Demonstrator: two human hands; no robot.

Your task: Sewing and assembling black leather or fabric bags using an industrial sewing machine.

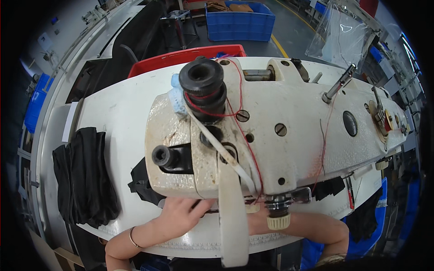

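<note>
The left hand [181, 211] lies flat and open on the white table [117, 113], fingers reaching under the head of the sewing machine [280, 131] towards a piece of black fabric [142, 183] that shows at the machine's left end. The right hand is hidden behind the machine head, so its grip cannot be told; only the forearm [316, 226] shows. The machine's long axis runs left to right across the table, its needle end at the left. A stack of black fabric [83, 176] lies well to the left. Beyond the table stand a red crate [181, 56], a blue crate [239, 22] and a clear plastic bag [343, 38].
</note>
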